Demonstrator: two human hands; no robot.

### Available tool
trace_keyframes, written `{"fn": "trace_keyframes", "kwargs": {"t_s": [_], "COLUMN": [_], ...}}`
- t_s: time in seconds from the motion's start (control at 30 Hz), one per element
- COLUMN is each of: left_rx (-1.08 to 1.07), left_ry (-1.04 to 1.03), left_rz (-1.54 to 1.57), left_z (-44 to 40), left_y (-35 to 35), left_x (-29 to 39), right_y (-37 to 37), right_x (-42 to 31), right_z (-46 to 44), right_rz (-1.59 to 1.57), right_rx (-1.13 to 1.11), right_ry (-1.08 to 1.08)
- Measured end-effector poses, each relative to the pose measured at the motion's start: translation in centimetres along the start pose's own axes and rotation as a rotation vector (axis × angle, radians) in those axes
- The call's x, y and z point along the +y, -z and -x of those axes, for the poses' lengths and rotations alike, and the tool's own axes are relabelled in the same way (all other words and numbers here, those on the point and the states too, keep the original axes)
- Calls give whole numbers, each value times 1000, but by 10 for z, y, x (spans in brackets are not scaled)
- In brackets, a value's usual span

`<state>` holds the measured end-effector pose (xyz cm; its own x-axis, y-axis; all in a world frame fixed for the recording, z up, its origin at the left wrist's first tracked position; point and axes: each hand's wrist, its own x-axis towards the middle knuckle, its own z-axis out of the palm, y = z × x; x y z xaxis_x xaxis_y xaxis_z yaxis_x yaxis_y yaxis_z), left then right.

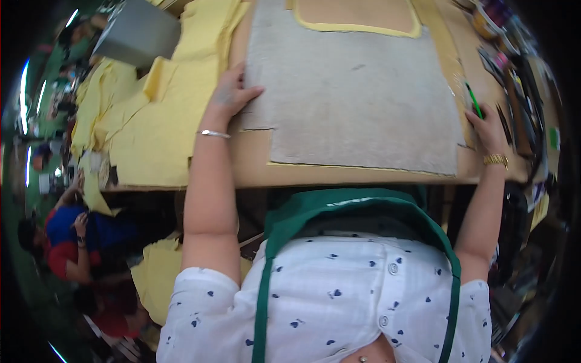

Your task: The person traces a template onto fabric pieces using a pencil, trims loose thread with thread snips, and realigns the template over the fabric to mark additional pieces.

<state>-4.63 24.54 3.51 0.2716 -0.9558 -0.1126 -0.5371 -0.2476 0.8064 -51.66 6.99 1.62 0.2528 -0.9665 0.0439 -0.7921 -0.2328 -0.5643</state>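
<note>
A large grey template sheet (357, 103) lies on yellow fabric (446, 54) on the table. Its upper part has a cutout with a yellow rim. My left hand (231, 95) rests at the sheet's left edge, thumb stretched out over the grey surface and apart from the fingers, which are partly hidden. Beside the right edge, my right hand (488, 128) is closed round a green pen (473, 100), its tip pointing up and away from me. A dark line runs along the sheet's lower edge, with a narrow yellow strip beyond it.
Folded yellow fabric (163, 133) covers the table's left side, with a grey metal box (138, 31) at the back. Tools, including scissors-like dark handles (514, 106), crowd the right. A person in a red and blue top (69, 239) sits at left, near more hanging yellow cloth.
</note>
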Motion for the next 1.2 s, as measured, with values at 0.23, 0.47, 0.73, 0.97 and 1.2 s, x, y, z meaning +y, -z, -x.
{"fn": "trace_keyframes", "kwargs": {"t_s": [0.23, 0.47, 0.73, 0.97, 1.2], "left_rx": [45, 177, 158, 146, 59], "left_ry": [25, -98, -34, 0, 152], "left_rz": [-67, -267, -253, -332, -426], "left_z": [-6, -8, -6, -8, -9], "left_y": [2, 0, 3, 2, 4], "left_x": [-18, -32, -27, -26, -10], "right_y": [-3, -5, -5, -8, -6], "right_x": [7, 11, 5, 23, 16], "right_z": [-4, -2, 0, -5, -4], "right_rz": [-189, -228, -229, -274, -292], "right_rx": [-53, -20, -14, -38, -29], "right_ry": [-92, -131, -120, -150, -167]}}
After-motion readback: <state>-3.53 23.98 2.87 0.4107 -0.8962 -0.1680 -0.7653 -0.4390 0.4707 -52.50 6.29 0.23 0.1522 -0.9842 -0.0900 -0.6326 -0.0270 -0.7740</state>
